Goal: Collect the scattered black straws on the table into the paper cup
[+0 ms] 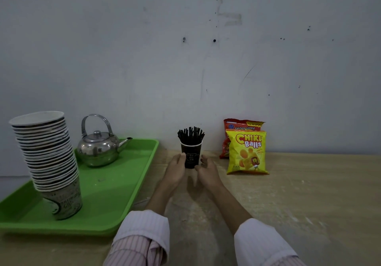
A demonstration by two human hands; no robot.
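The black paper cup [191, 156], black straws [191, 135] upright in it, stands between the left hand [176, 168] and right hand [206, 170], both loosely open and apparently just touching its sides.

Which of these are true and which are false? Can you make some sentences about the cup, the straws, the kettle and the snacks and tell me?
1. The black straws stand upright in the paper cup. True.
2. The left hand and the right hand are on either side of the cup. True.
3. The kettle sits on the bare wooden table. False: it sits on the green tray.
4. The yellow snack bag lies to the left of the cup. False: it stands to the right of it.
5. A tall stack of cups stands on the tray. True.
6. Loose straws lie all over the table. False: none show there.
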